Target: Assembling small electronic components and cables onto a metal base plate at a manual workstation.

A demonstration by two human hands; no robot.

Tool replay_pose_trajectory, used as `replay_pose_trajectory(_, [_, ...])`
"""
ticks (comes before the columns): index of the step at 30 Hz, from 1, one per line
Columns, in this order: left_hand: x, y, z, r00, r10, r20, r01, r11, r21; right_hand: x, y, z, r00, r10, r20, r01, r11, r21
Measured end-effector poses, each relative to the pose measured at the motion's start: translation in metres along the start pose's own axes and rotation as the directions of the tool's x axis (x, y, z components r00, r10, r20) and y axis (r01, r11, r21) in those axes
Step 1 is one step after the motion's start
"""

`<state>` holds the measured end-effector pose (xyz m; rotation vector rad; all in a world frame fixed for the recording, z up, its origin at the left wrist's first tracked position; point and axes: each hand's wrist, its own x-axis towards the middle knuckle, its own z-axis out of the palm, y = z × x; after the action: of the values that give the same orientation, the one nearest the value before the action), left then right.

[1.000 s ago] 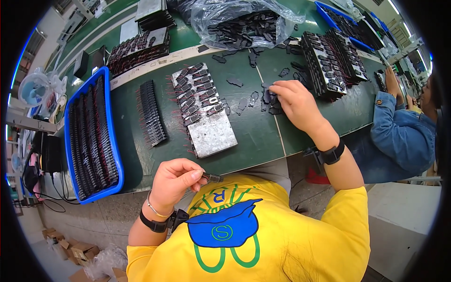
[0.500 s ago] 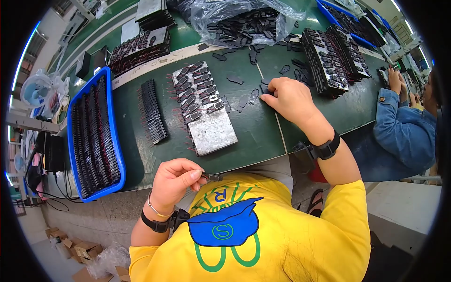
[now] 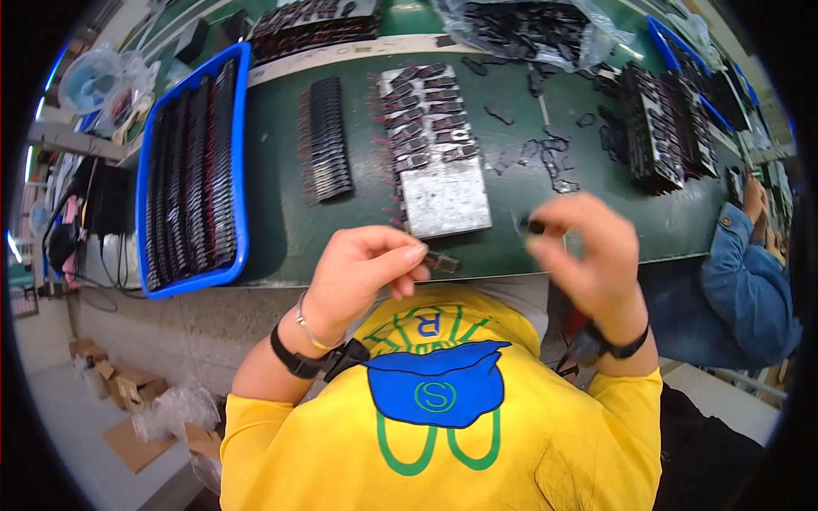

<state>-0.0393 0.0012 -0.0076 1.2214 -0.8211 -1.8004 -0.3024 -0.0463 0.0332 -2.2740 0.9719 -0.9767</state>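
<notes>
Near the table's front edge, my left hand (image 3: 362, 268) pinches a small black rectangular electronic part (image 3: 443, 262) between thumb and fingers. To its right, my right hand (image 3: 592, 251) is raised and somewhat blurred, its thumb and fingertips closed on a small black plastic piece (image 3: 534, 226). Beyond my hands lies a silvery metal plate (image 3: 443, 204). Black parts with red wires (image 3: 407, 128) sit in two columns on its far portion; the near portion is bare metal. Thin loose black plastic pieces (image 3: 554, 162) are scattered right of the plate.
A blue tray (image 3: 243, 162) packed with rows of black parts stands at left. Between it and the plate lies another row of parts (image 3: 328, 140). Stacked loaded plates (image 3: 656, 128) stand at right. A plastic bag of black pieces (image 3: 532, 30) lies behind. A co-worker's denim sleeve (image 3: 741, 264) is at far right.
My right hand has come back from the loose pieces toward my left hand, carrying a small black piece. My left hand, still holding its part, has risen rightward. The view has shifted.
</notes>
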Motion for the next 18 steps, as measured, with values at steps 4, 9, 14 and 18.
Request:
replay_pose_trajectory(4, [0.006,-0.004,0.005,1.0,-0.021,0.009,0.021,1.0,-0.008,-0.004,-0.021,0.039,0.978,-0.206,0.009,0.206,0.978,-0.012])
replay_pose_trajectory(9, [0.004,-0.01,0.005,0.998,0.036,0.046,-0.035,0.999,-0.022,-0.006,-0.021,0.057,0.961,-0.276,0.017,0.275,0.95,-0.15])
replay_pose_trajectory(14, [0.003,-0.014,0.003,0.996,0.041,0.076,-0.035,0.996,-0.077,-0.01,-0.018,0.062,0.966,-0.257,0.004,0.254,0.951,-0.176])
replay_pose_trajectory(18, [0.004,-0.015,0.001,0.994,0.046,0.096,-0.034,0.992,-0.122,-0.012,-0.019,0.063,0.973,-0.232,-0.01,0.227,0.959,-0.17])
